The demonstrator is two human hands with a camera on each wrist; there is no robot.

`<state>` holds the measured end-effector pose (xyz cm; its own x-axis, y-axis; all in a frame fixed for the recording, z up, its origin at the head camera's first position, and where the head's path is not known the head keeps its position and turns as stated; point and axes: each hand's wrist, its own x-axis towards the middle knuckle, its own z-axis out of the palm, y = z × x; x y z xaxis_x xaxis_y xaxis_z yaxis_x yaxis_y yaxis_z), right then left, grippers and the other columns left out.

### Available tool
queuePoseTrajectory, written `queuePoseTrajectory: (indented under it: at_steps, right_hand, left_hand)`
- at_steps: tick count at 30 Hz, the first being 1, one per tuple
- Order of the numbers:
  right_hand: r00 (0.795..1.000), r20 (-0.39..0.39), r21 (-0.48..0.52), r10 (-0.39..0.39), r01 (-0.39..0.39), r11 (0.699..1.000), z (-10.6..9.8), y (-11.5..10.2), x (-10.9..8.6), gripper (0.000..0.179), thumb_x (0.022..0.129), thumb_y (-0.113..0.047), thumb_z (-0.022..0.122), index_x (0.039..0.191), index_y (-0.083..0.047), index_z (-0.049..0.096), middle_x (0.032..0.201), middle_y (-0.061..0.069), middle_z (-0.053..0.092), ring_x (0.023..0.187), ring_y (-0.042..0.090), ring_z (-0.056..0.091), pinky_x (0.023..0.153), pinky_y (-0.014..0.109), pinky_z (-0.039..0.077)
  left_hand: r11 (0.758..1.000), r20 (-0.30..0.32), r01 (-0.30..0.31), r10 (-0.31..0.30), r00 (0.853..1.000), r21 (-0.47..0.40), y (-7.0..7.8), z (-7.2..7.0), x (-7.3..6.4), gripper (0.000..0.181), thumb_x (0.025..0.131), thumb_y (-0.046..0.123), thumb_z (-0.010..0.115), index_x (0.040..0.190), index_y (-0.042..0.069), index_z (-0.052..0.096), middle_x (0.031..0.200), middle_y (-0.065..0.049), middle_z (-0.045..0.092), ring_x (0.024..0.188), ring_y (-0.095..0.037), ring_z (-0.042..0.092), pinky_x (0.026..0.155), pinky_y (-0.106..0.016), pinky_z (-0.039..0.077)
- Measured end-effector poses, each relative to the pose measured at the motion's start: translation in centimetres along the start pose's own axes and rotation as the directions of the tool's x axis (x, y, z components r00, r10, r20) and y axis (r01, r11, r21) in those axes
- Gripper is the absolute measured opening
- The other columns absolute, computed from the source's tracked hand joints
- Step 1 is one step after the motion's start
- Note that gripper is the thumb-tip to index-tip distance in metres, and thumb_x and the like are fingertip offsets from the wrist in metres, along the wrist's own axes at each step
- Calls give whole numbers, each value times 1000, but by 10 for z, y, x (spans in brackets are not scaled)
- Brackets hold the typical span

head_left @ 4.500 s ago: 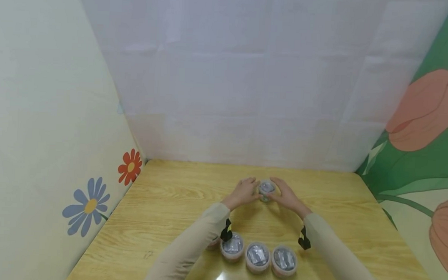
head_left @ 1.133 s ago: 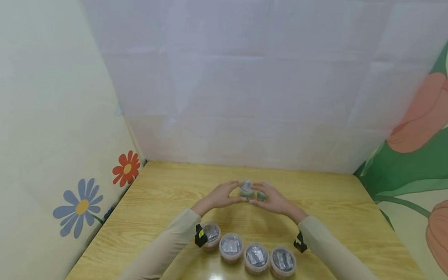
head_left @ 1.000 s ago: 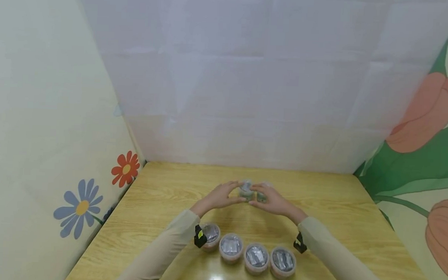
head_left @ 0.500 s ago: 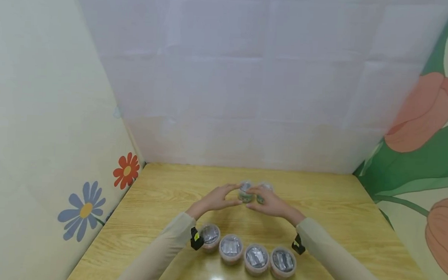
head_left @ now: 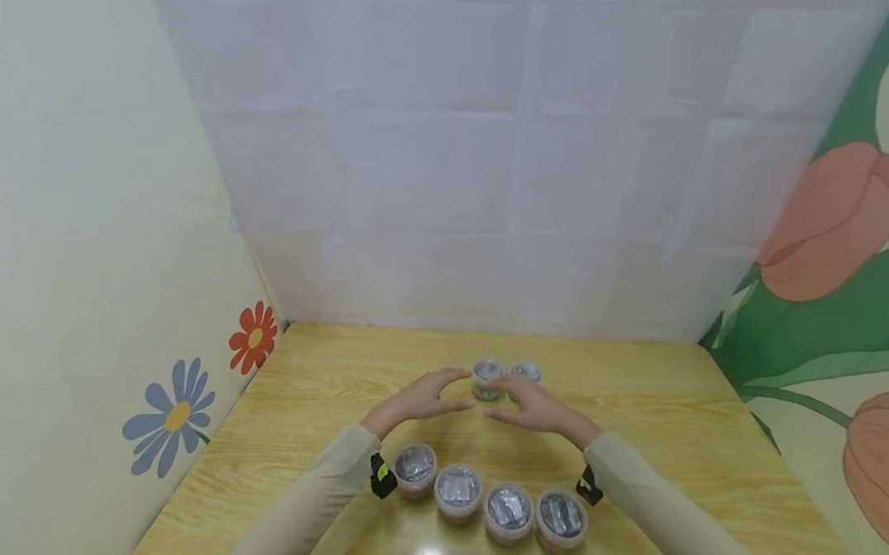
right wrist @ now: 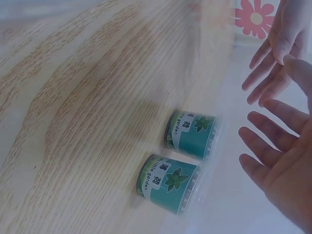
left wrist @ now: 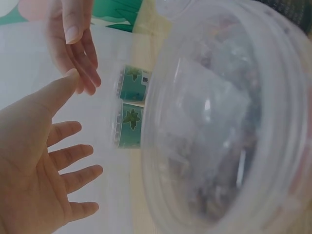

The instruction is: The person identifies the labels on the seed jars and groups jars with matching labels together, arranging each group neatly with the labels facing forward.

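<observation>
Fingers (left wrist: 83, 179) of the left hand (head_left: 420, 396) are spread, thumb well apart, and have hold of nothing. The right hand (head_left: 532, 404) is also empty, loosely stretched; from above its forefinger crosses the left green cup (head_left: 487, 370), but the right wrist view shows a gap between them. That cup and the right green cup (head_left: 527, 369) stand upright on the far part of the table (head_left: 321, 380), a narrow slit between them.

Lining up such cups well, I judge, calls for a light touch from both sides, low on the walls, so that neither tips. Lifting the fingertips straight clear before drawing back should avoid nudging the neighbour.

Both green cups are short and round, with clear lids and smooth labels bearing a leaf. Nearer, the leftmost tub (head_left: 415, 465), second tub (head_left: 458, 488), third tub (head_left: 509, 510) and rightmost tub (head_left: 562, 517) form a slightly slanting row, pinkish and rounded, crinkly silvery packets showing through their tops. The left wrist view shows one tub's translucent, ridged rim up close. Streaked wood grain covers the table; behind hangs a creased white sheet (head_left: 449, 178).
</observation>
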<state>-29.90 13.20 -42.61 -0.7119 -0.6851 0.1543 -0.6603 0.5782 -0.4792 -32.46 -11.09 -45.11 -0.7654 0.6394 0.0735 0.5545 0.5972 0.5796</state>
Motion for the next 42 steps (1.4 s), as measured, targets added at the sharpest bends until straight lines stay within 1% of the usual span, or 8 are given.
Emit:
queuePoseTrajectory:
  at_steps: [5,11,15,19,24,32,39,42]
  right_hand:
    - [1000,16,-1,22,-22,1000,1,-3,0,47,90,-38,59,126,-9,55,127,11,57,119,27,50,100,47,40]
    - [999,38,3,32,-32,999,2,-6,2,46,90,-40,58,126,-10,56,126,13,56,118,27,50,98,47,42]
    - [998,48,0,28,-28,1000,3,-6,3,47,90,-41,57,125,-10,56,127,13,56,119,28,50,98,48,42]
    - [999,47,-26,21,-20,999,4,-7,3,51,90,-46,56,125,-10,57,127,11,56,118,26,51,97,46,44]
    - [999,50,-67,11,-8,998,6,-8,2,55,90,-49,54,126,-9,56,126,8,57,118,25,51,96,44,44]
    - [998,69,-102,7,0,995,6,-12,3,56,90,-50,53,127,-9,55,128,8,56,118,24,52,97,43,44]
    - [996,90,-86,13,-5,996,9,-16,4,54,89,-46,57,127,-8,55,128,8,56,118,24,52,97,43,44]
    - [995,99,-77,7,1,997,11,-16,5,54,89,-45,57,127,-7,55,128,8,56,118,24,52,97,42,45]
  left_hand:
    - [1000,7,5,-5,1000,-16,-3,-1,-4,69,89,52,53,142,11,37,145,-10,38,132,-29,36,106,-49,33]
    - [999,18,22,-22,1000,-23,-5,-3,-8,69,89,52,53,142,12,36,145,-8,38,133,-28,35,106,-49,33]
    - [1000,16,10,-10,1000,-23,-5,-3,-11,66,90,49,53,141,10,38,144,-11,39,132,-30,36,106,-51,32]
    - [1000,32,17,-16,999,-19,-6,-1,-12,67,90,51,52,141,11,38,144,-11,39,132,-31,35,106,-52,31]
    - [1000,45,17,-17,999,-1,-7,1,-15,68,89,54,51,142,14,38,145,-7,39,133,-29,35,107,-50,31]
    - [1000,63,17,-16,998,-25,-4,-2,-19,66,89,50,54,142,14,37,145,-7,39,133,-29,35,106,-51,31]
    - [1000,84,11,-9,996,-20,-4,-3,-22,65,90,47,55,142,13,37,145,-7,38,133,-28,35,107,-51,31]
    - [1000,87,3,-1,996,-23,-5,-3,-24,66,90,48,54,142,12,37,144,-7,39,132,-28,36,106,-50,31]
